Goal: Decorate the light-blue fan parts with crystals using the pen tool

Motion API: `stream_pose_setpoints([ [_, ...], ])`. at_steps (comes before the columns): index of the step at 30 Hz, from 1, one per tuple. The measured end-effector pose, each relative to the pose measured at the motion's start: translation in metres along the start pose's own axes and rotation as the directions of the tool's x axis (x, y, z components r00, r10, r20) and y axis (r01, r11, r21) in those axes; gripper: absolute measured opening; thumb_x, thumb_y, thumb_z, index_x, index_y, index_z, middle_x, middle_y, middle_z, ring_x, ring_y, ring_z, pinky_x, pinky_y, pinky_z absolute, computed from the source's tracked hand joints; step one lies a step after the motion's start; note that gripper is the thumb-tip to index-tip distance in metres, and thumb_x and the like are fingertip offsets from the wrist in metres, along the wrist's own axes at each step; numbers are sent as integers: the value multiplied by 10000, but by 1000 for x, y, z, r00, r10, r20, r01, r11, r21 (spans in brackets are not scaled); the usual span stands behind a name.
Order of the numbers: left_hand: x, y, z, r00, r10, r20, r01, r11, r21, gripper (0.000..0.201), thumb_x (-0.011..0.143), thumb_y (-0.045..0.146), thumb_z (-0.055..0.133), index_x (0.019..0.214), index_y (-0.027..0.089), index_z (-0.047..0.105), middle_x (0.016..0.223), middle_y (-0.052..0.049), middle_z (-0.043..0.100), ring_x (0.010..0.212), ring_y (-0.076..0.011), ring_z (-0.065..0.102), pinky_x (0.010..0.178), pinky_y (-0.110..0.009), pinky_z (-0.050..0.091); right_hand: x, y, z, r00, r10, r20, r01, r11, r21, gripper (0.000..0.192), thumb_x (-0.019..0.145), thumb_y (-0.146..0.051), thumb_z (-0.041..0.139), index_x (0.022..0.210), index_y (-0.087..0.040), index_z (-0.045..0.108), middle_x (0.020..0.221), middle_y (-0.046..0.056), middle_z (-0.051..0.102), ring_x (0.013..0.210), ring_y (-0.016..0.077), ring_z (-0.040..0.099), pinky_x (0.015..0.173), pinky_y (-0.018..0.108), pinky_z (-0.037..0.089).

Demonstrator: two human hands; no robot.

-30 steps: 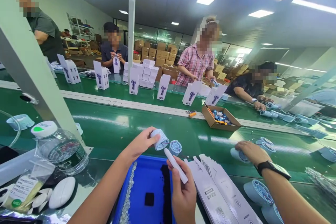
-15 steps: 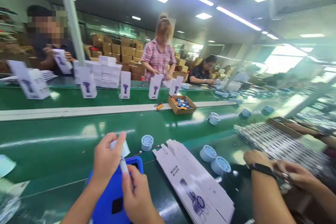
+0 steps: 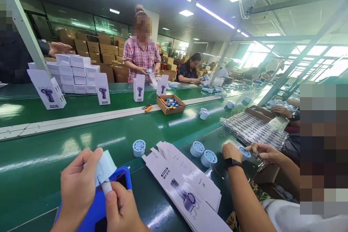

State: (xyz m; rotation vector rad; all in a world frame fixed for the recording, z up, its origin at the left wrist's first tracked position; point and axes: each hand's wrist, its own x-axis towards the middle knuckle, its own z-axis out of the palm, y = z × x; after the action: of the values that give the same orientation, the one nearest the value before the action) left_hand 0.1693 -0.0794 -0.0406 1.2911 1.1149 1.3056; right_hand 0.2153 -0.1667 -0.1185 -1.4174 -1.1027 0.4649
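A pale blue handheld fan body [image 3: 109,165] is between my two hands. My left hand [image 3: 77,183] is closed around its wide head, and my right hand [image 3: 122,204] grips the short handle below. Under both hands lies a blue plastic bin [image 3: 127,181], largely covered by them. Beyond the bin a round light-blue fan unit [image 3: 139,148] sits on the green belt. Flat white printed cartons [image 3: 185,188] are stacked to the right of my right hand, with two more round fan units [image 3: 208,158] beside them.
A small cardboard box [image 3: 170,104] of small parts and an orange-handled tool [image 3: 148,108] lie near the white divider strip [image 3: 81,118]. Upright printed boxes [image 3: 102,88] stand across the belt. A co-worker's hands [image 3: 232,152] work at right, near a stack of clear-wrapped parts [image 3: 255,128].
My view has turned right, so things sit further left. The fan body is turned to show more of its head. At right, the co-worker's hands now have a round blue piece.
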Motion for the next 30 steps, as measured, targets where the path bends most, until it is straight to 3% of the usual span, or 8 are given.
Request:
stream_pose_setpoints([
  [4,4,-6,0,999,27,47,-25,998,-61,297,656,457,665,654,206,506,712,21,517,624,-122,462,502,-216,372,9,-6,-2,997,27,79,-35,994,105,400,961,-409,285,819,-207,600,593,-30,426,530,125,378,524,247,300],
  [8,25,-12,-12,909,-47,414,-7,992,127,378,683,531,643,843,227,486,901,-18,633,737,-174,568,628,-262,456,19,-10,-11,994,29,108,-39,996,86,326,957,-372,329,817,-206,571,537,-64,318,462,100,283,465,247,199],
  [14,69,-33,-54,982,-26,186,-83,829,554,559,616,495,696,967,236,345,809,1,582,654,-208,591,638,-334,469,18,9,-15,981,126,151,-127,992,-5,245,893,-322,414,934,-190,616,569,-45,450,488,111,395,470,221,254],
  [19,68,-69,-69,900,-10,437,-350,582,734,371,634,161,601,1001,212,597,1063,-95,530,1045,-263,515,941,-376,404,8,25,-6,973,193,127,-208,971,114,279,867,-444,494,951,-182,539,550,-69,425,472,114,396,458,210,333],
  [23,65,-75,-70,861,-30,508,-366,658,658,438,738,273,587,1176,280,616,1238,-95,469,1206,-280,411,1071,-407,295,4,24,-3,986,152,76,-163,971,173,265,817,-452,605,837,-191,564,624,-36,498,546,126,492,515,214,434],
  [26,73,-67,-87,919,-52,392,-274,630,727,455,754,461,589,1169,279,624,1328,-102,412,1290,-329,324,1096,-447,249,2,21,-1,992,89,83,-106,970,219,238,834,-417,609,884,-184,596,771,21,601,671,160,598,619,246,510],
  [28,84,-64,-108,990,-59,128,-81,501,861,521,755,472,572,1213,223,591,1415,-147,306,1331,-394,248,1079,-487,254,2,22,1,990,80,117,-105,968,227,237,862,-410,579,924,-183,605,837,42,633,710,170,629,660,265,533],
  [30,94,-67,-130,984,-83,-159,179,395,901,604,760,437,557,1292,157,507,1477,-207,180,1328,-450,238,1036,-515,291,2,25,4,982,91,166,-126,969,212,248,884,-414,548,951,-184,611,878,58,656,728,176,647,687,280,543],
])
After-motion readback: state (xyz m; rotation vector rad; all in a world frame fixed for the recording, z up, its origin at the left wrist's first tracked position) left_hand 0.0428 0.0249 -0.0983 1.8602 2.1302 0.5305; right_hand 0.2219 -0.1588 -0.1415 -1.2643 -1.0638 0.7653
